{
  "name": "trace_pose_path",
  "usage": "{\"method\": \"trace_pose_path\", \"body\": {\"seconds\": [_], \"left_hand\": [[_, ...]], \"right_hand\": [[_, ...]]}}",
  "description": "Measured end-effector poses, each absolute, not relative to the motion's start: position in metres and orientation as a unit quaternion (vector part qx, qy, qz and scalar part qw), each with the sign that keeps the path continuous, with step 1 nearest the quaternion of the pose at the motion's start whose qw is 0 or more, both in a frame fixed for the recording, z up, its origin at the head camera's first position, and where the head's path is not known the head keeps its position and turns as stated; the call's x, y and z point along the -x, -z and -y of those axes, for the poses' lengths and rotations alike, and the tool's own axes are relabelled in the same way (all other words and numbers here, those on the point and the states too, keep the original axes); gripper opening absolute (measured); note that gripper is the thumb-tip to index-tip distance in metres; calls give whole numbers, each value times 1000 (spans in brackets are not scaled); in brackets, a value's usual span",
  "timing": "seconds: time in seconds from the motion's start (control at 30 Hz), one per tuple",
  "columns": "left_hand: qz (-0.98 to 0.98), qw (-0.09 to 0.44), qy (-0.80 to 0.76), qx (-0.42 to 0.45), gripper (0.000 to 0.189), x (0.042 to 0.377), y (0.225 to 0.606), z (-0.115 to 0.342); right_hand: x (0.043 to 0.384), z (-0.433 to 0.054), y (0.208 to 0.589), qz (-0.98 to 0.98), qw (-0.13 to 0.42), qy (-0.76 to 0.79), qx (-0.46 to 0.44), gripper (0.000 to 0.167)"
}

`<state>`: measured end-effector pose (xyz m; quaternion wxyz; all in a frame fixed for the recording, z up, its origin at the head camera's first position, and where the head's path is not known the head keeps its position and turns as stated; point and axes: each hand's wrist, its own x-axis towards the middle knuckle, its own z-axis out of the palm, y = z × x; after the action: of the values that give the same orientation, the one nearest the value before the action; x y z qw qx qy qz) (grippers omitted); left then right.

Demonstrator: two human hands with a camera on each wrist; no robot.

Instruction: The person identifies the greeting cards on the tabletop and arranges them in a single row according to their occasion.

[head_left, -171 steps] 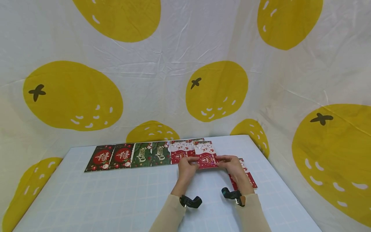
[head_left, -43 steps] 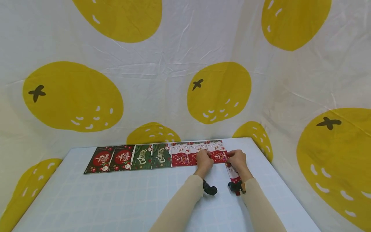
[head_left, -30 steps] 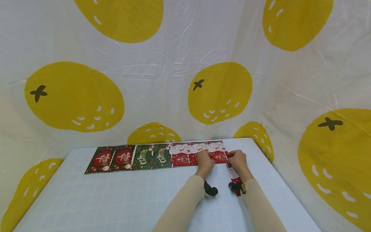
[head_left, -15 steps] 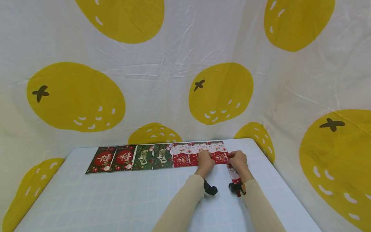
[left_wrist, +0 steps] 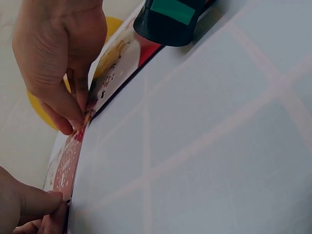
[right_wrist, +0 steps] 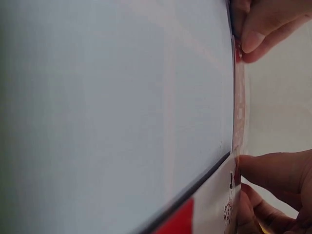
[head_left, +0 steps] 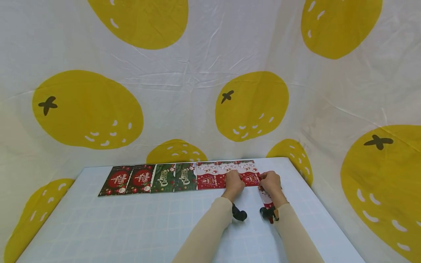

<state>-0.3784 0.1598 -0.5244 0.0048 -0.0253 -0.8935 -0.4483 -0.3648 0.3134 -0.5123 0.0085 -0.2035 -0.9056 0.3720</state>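
Note:
A row of Christmas cards lies along the back of the table (head_left: 141,223). At its right end is a white-and-red Christmas card (head_left: 251,178), between both hands. My left hand (head_left: 234,185) pinches its lower left edge and covers part of the card beside it. My right hand (head_left: 270,182) pinches its right edge near the lower corner. In the left wrist view, thumb and fingers meet at the card's rim. Another white-and-red card (head_left: 265,197) lies closer to me, partly hidden under the right wrist.
Leftward in the row are two more white-and-red cards (head_left: 206,179), two green cards (head_left: 163,178) and two dark red cards (head_left: 117,180). A white cloth backdrop (head_left: 194,109) with yellow fruit prints rises behind the table. Each wrist wears a black camera (head_left: 239,213).
Since the earliest frame, both hands have moved right and set the card down at the row's right end, uncovering the neighbouring card. Over the last second the hands have hardly moved.

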Motion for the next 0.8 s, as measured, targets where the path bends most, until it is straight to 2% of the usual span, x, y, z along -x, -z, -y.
{"method": "trace_pose_path", "body": {"seconds": [0.37,0.6,0.8], "left_hand": [[895,-5,444,37,23,377,519,-157],[902,14,426,66,17,378,522,-158],[898,-6,434,65,20,374,524,-158]], "right_hand": [[365,-311,512,906,12,-369,204,32],[361,-311,509,901,12,-384,204,34],[361,-312,513,897,17,-392,205,34]]}}
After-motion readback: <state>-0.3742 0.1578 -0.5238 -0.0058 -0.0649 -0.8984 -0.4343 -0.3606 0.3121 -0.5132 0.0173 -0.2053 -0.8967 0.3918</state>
